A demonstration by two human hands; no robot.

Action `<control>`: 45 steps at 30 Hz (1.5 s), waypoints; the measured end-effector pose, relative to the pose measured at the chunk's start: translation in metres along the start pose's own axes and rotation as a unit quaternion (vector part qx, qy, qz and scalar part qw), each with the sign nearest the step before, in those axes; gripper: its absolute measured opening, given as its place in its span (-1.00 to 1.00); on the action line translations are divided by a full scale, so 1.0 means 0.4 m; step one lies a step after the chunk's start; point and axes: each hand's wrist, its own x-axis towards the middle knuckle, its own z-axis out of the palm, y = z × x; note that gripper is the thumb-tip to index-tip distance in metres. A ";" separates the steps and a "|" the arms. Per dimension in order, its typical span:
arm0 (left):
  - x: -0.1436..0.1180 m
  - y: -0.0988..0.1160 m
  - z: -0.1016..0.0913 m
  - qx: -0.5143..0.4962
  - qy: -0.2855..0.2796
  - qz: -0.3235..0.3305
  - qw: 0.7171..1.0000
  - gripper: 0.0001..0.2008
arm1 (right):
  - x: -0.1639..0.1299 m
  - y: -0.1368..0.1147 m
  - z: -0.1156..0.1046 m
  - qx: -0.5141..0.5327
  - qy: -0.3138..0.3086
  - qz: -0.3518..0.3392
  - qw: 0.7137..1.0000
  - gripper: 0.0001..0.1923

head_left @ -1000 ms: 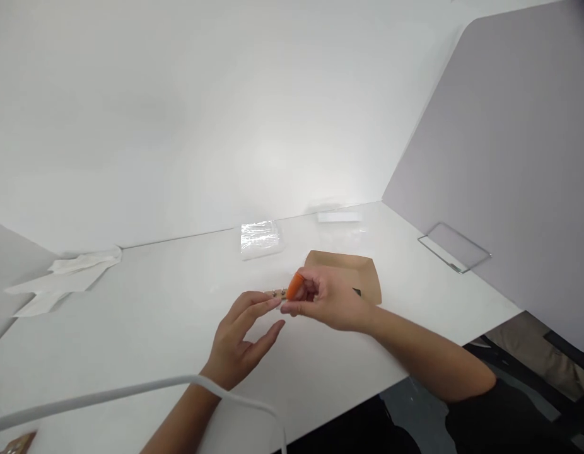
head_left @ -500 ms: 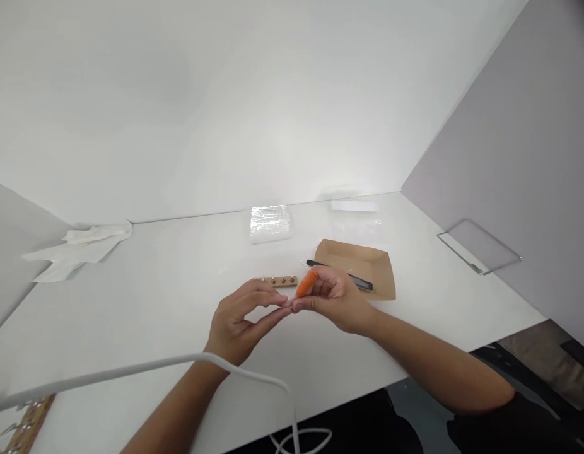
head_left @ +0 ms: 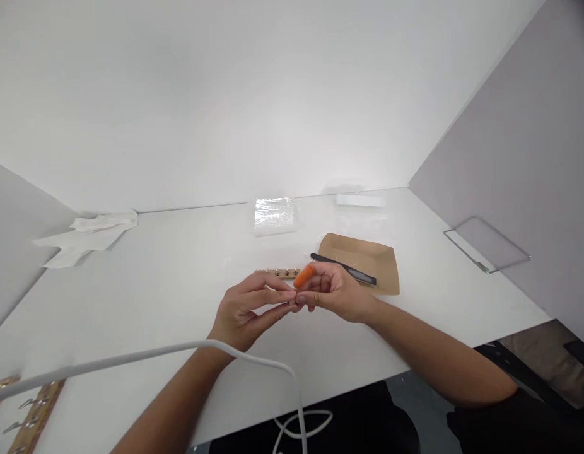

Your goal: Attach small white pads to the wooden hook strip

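My left hand [head_left: 245, 312] and my right hand [head_left: 337, 293] meet above the white table [head_left: 169, 284], fingertips touching. An orange finger cot [head_left: 304, 275] covers one finger of my right hand. My left thumb and forefinger pinch together right at my right fingertips; anything between them is too small to see. Just behind the hands a short wooden strip with metal studs [head_left: 275, 272] lies flat on the table, touched by neither hand.
A brown paper tray [head_left: 358, 251] with a black tool [head_left: 344, 268] across its rim sits to the right. Behind lie a clear plastic packet [head_left: 274, 215], a white block [head_left: 361, 200] and crumpled tissue [head_left: 91, 230]. A white cable [head_left: 131, 360] crosses my left forearm. Grey partition [head_left: 509, 157] at right.
The wooden strip, a second ago at my right fingertips, now lies on the table. My hands have drawn together until the fingertips touch. The view has shifted, uncovering the black tool.
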 end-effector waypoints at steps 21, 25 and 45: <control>-0.010 -0.012 -0.009 0.074 -0.026 0.012 0.997 -0.82 | -0.003 -0.004 -0.007 0.022 -0.028 0.057 0.998 -0.56; -0.008 -0.009 -0.013 0.019 -0.054 -0.026 0.998 -0.88 | -0.002 -0.016 -0.015 0.006 -0.061 0.070 0.996 -0.59; -0.034 -0.042 0.002 0.186 -0.138 -0.056 0.971 -0.94 | -0.020 -0.075 -0.110 -0.305 0.180 -0.035 0.935 -0.73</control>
